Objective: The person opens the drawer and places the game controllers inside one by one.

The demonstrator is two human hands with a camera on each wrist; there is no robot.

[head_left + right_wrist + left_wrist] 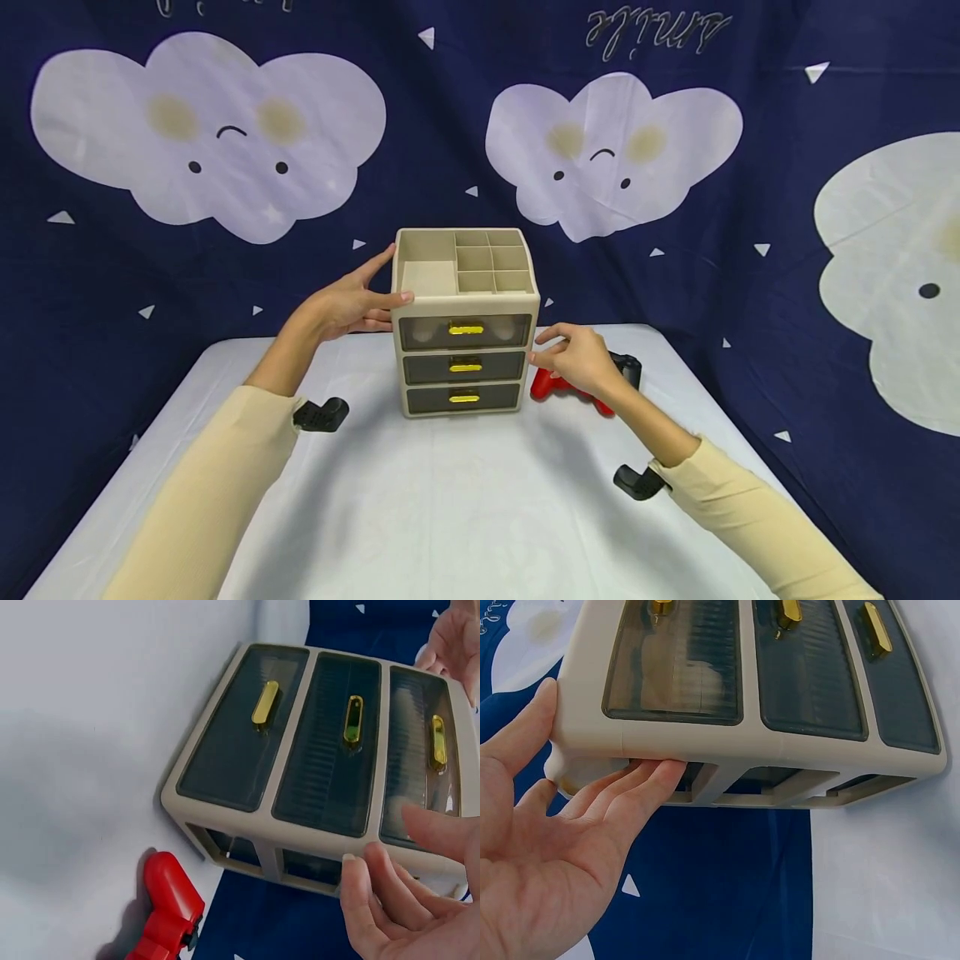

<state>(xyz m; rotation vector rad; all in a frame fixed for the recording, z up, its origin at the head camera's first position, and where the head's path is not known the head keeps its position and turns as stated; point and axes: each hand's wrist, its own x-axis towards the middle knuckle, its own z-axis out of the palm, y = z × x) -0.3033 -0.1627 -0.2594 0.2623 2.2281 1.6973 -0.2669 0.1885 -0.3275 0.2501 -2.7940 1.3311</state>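
Observation:
A beige desktop drawer organizer [466, 304] stands upright on the white table, with three dark see-through drawers, gold handles and a divided open top. All its drawers are closed. At its left side is my left hand [347, 307], fingers extended along the side wall and thumb at the upper front edge. The left wrist view has those fingertips [667, 776] at a side opening. Beside the right side is my right hand [581, 358], fingers loosely bent, fingertips close to the side wall and thumb by the front edge; whether they touch cannot be told.
A red and black game controller [606, 408] lies on the table right of the organizer, partly hidden behind my right hand. The white-covered table [450, 500] stretches in front. A dark blue curtain [435, 167] with cloud prints hangs behind and at the sides.

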